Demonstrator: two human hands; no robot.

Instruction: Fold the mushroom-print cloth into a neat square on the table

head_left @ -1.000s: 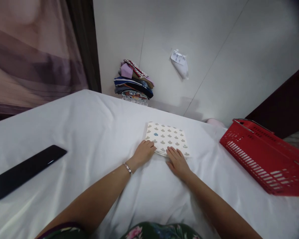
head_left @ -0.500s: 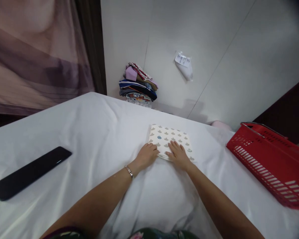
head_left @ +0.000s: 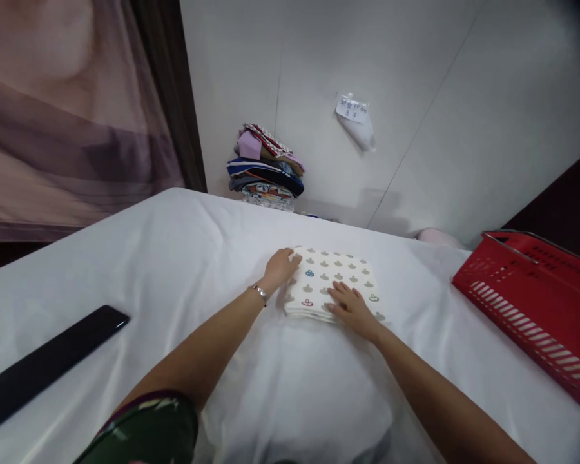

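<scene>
A folded white cloth (head_left: 341, 272) with rows of grey motifs and a few blue, red and green ones lies flat on the white-covered surface in front of me. At its far left corner is my left hand (head_left: 279, 267), fingertips touching the edge and a little apart from the thumb. A bracelet (head_left: 260, 294) circles that wrist. My right hand (head_left: 354, 312) rests on the cloth's near right part, palm down with the fingers spread. Several folded layers show along the near edge.
On the left lies a long, glossy black object (head_left: 53, 364). A red plastic basket (head_left: 536, 316) stands at the right. Beyond the far edge is a stack of folded fabrics (head_left: 267, 169) against the wall, where a labelled plastic bag (head_left: 355, 121) hangs. The white sheet (head_left: 188, 258) is wrinkled.
My left hand has moved from the cloth's near left corner to its far left corner, uncovering a red motif. My right hand stays on the cloth. The view has shifted slightly.
</scene>
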